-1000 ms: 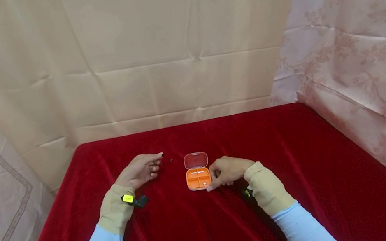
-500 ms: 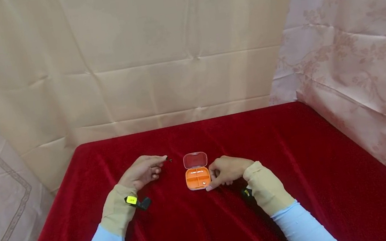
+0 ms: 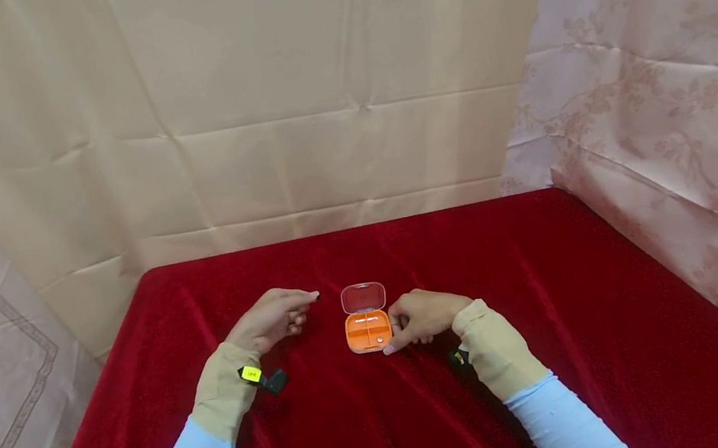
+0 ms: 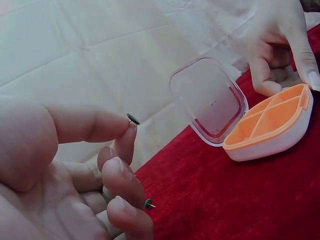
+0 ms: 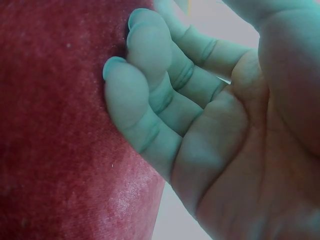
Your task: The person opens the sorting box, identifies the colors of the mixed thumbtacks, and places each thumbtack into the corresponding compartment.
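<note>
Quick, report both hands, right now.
Left hand: closed, pinching a dark thumbtack.
Right hand: closed, holding the right end of the open compartment box.

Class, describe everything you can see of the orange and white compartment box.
The orange and white plastic-looking box has rounded corners, crossing dividers inside, a white outer wall and a clear lid open at its far side. It sits on red velvety cloth. The near right compartment shows a tiny bright spot, too small to identify. The right hand grips the box's right side, thumb at the near corner.
</note>
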Motion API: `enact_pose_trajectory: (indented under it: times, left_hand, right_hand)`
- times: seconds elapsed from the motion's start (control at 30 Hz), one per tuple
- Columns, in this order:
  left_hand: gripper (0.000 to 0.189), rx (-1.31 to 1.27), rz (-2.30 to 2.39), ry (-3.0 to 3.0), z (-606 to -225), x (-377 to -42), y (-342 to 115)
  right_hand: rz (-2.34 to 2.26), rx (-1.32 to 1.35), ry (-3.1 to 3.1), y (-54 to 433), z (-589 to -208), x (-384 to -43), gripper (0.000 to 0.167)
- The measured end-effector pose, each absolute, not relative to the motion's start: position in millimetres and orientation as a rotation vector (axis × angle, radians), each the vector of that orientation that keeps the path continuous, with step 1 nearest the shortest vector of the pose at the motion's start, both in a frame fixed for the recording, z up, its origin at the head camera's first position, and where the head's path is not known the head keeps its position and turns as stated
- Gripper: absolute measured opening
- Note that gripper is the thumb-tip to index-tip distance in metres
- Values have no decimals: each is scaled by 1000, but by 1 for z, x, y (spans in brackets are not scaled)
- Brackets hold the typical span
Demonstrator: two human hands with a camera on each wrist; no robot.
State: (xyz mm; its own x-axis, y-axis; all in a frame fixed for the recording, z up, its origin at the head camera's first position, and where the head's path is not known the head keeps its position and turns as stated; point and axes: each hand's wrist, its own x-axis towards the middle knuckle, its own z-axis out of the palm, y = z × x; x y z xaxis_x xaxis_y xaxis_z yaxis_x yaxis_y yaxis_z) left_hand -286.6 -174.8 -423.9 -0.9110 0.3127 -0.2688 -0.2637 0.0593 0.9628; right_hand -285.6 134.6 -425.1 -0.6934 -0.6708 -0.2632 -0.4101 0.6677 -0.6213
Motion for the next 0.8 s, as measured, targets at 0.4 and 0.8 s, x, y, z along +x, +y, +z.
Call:
enact_pose_trajectory:
  times: [0.4, 0.8]
  left_hand:
    - [20, 26, 1934, 1938, -420, -287, -179]
    - [14, 78, 1896, 1954, -418, -284, -173]
  right_hand:
    - [-728, -847, 2405, 134, -424, -285, 30]
    - [-722, -853, 2404, 135, -423, -286, 29]
